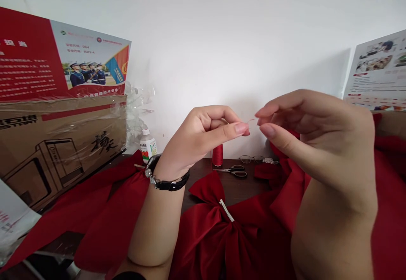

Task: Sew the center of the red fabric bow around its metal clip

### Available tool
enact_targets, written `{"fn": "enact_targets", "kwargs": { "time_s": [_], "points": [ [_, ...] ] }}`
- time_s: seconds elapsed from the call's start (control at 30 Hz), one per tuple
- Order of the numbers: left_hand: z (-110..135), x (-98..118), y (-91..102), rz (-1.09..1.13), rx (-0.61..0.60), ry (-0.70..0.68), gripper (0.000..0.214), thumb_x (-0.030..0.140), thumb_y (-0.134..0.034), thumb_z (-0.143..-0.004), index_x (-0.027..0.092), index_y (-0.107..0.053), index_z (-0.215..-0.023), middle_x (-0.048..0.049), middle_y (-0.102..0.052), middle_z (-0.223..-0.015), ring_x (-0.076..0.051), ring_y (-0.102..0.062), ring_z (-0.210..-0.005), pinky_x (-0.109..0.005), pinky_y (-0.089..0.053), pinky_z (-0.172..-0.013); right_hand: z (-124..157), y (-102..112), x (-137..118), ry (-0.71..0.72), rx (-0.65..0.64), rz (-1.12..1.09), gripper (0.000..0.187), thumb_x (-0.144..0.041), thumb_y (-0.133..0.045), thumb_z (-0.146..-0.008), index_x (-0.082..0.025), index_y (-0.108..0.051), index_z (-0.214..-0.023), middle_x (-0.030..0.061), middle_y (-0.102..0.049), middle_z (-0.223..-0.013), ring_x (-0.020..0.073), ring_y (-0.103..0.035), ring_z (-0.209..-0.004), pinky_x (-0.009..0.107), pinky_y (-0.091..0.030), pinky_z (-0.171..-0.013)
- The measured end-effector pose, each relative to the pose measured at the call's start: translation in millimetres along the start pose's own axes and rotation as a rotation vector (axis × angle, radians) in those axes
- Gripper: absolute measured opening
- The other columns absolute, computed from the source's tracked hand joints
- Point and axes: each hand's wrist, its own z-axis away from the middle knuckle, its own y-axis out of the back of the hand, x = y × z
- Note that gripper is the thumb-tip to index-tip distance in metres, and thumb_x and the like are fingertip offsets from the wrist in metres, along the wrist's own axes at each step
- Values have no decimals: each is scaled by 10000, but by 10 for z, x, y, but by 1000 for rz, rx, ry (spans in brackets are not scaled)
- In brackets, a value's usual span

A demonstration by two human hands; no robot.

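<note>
My left hand [199, 138] pinches a fine strand of thread [251, 120] between thumb and forefinger, and whatever else lies in that pinch is hidden by the fingertips. My right hand [314, 136] is raised just to the right, with thumb and forefinger apart and their tips close to the strand's free end. A black bracelet [166, 181] circles my left wrist. Below my hands lies a large red fabric bow [215, 229] with a thin silver strip [227, 210] on its knot. Red cloth spreads beneath both forearms.
A red thread cone [217, 155], black-handled scissors [231, 171] and wire eyeglasses [252, 159] rest on the dark wooden table [241, 189]. At the left stand a taped cardboard box [60, 144] and a small white bottle [148, 145], with posters against the white wall.
</note>
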Motion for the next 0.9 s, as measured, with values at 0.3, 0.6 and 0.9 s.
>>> {"fn": "enact_targets", "kwargs": {
  "time_s": [0.3,0.6,0.9],
  "points": [
    [29,34,-41,-12,60,-22,214,377,-677,-787,180,-647,-708,19,-518,-545,-67,-423,-464,-220,-263,-424,2,-8,-30,-12,3,18,44,-194,-685,-794,-223,-654,-789,13,-633,-776,124,-551,-626,283,-385,-485],
    [53,79,-57,-71,32,-40,244,394,-681,-782,176,-626,-688,21,-478,-533,-69,-380,-467,-227,-236,-424,-11,-9,26,10,-109,-54,77,-225,-636,-849,-228,-616,-775,15,-592,-746,130,-526,-632,281,-399,-523],
    [45,58,-12,-84,-132,-55,201,353,-661,-810,164,-642,-742,37,-453,-533,-58,-365,-463,-215,-268,-428,-22,14,45,-2,-177,-75,118,-277,-566,-900,-205,-574,-807,14,-561,-737,124,-536,-664,268,-451,-614]
  ]
}}
